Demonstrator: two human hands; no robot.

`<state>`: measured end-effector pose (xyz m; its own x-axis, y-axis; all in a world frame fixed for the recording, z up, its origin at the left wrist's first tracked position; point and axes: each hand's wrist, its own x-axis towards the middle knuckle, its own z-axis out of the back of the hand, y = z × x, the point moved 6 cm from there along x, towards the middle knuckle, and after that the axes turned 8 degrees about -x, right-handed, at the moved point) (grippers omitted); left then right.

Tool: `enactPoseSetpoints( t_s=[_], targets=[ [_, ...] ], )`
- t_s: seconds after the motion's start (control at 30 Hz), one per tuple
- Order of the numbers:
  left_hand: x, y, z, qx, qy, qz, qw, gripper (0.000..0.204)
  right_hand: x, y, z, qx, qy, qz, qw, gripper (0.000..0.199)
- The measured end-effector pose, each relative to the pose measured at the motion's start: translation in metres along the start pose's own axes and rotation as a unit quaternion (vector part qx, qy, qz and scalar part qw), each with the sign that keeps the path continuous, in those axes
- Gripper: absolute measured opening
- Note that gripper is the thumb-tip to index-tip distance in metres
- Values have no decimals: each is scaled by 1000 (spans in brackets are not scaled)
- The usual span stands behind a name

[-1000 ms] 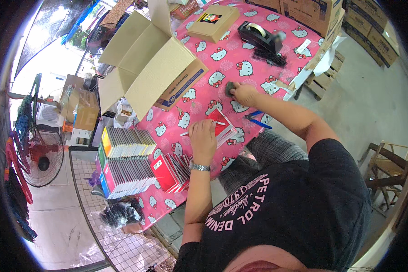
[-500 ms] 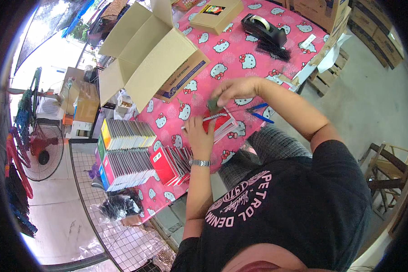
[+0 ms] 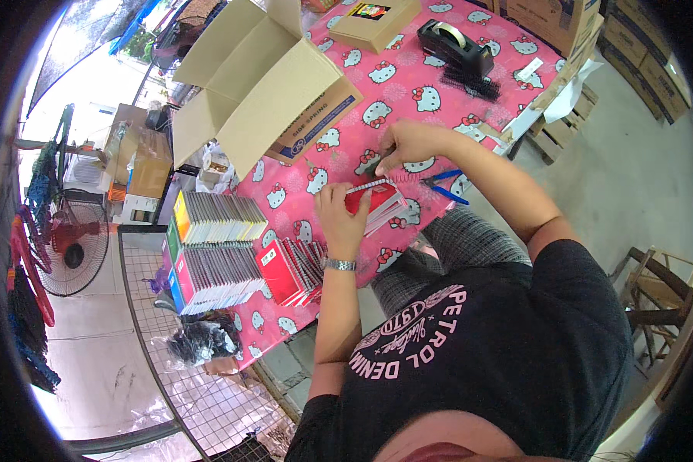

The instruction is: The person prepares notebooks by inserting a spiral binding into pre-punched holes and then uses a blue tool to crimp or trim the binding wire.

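Left hand (image 3: 342,215): fingers and thumb grasping the red notebook (image 3: 379,197) at the left end of its bound edge. Right hand (image 3: 414,144): fingertips bunched at the coil end of that edge, grip not readable; can't tell whether it pinches the wire or something small and dark. Notebook lies on the pink tablecloth (image 3: 399,86) between the hands, nearer the left; pages toward the person. Can't tell if more notebooks lie under it.

Handling, my guess: light, bendy pages, cover a bit stiffer and maybe slick. Thin wire coil (image 3: 412,178), springy, easily bent, pokes out just below the right hand. Best hold: flat press near the bound edge, cover and pages together; coil pinched close to the holes, not by its loose tail.

Just right of the coil tail, below the right hand: blue-handled pliers (image 3: 450,196). Left and below the left hand: red notebook pile (image 3: 281,279), then stacked notebook rows (image 3: 217,223) beyond. Up-left of the left hand: open carton (image 3: 289,104). Further off, above the right hand: black bristly bundle (image 3: 473,85), tape dispenser (image 3: 462,52), closed box (image 3: 362,31). Farthest, well left: fan (image 3: 73,245).
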<state>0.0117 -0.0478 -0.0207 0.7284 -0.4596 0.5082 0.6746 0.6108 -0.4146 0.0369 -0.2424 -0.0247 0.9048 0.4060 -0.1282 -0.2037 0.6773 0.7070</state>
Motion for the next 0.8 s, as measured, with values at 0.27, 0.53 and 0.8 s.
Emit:
enactPoseSetpoints(
  t_s=[0.27,0.53,0.8],
  targets=[
    [-4,14,12,-52,-22,36,998,31,7,6,-5,241,1,58,969,28],
    [-3,31,13,-110,9,120,987,31,24,18,-13,375,22,144,916,26],
    [2,48,5,-174,27,191,966,30,33,16,-10,181,-13,77,980,25]
  ],
)
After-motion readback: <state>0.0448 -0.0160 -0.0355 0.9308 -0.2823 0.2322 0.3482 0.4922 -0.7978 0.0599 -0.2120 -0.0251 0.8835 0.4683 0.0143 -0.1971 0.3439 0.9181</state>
